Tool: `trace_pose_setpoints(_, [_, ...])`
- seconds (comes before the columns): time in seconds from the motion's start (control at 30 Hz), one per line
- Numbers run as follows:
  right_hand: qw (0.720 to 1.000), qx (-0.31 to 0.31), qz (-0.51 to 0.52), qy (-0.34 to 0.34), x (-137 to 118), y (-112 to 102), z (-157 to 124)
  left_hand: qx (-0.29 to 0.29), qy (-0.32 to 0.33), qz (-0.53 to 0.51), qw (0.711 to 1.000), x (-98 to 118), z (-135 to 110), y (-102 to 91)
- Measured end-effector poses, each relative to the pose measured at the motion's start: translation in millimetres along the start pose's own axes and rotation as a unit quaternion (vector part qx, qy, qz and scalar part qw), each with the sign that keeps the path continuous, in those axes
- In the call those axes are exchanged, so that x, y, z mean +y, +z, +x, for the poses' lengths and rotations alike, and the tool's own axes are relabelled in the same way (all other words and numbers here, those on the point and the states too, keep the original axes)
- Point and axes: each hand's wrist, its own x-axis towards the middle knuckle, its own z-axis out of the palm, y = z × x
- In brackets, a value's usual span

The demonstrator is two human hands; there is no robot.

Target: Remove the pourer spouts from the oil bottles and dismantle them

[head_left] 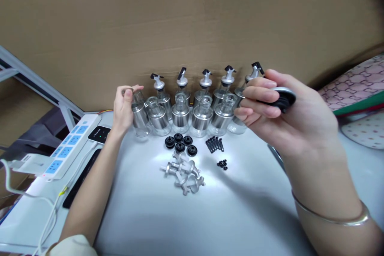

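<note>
My left hand (123, 106) is wrapped round the neck of an open glass bottle with a steel band (141, 118) at the left end of the front row. My right hand (282, 116) is raised near the camera, fingers pinched on a black and silver cap part (283, 99). Two rows of the same glass bottles (192, 108) stand on the white table (180, 216); the back ones carry silver pourer tops with black levers. In front lie black round stoppers (180, 144), silver pourer spouts (183, 174), black pins (214, 144) and tiny black rings (222, 163).
A white power strip with blue sockets (70, 146) and its cables lie at the table's left edge, beside a small black device (99, 134). A brown cardboard wall (180, 28) stands right behind the bottles. Patterned fabric (354, 84) sits at the far right.
</note>
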Motion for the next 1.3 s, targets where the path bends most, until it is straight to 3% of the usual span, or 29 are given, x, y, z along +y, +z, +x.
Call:
trace_pose_setpoints(0.2, [1.000,0.004,-0.007,-0.013,2.2,1.7,1.6,0.018,0.092,0.015,0.995,-10.5,-7.9,8.1])
trace_pose_setpoints(0.57, [1.000,-0.002,-0.015,-0.019,2.4,3.5,0.6,0.057,0.143,0.083,0.984,-26.7,-13.9,13.7])
trace_pose_setpoints(0.77, [1.000,0.013,-0.012,-0.015,5.0,5.2,1.6,0.038,0.147,0.081,0.985,-27.4,-14.3,12.7])
trace_pose_setpoints(1.3, [0.999,0.006,-0.044,-0.025,9.3,7.2,0.8,0.076,0.137,0.062,0.986,-33.0,-24.1,16.2])
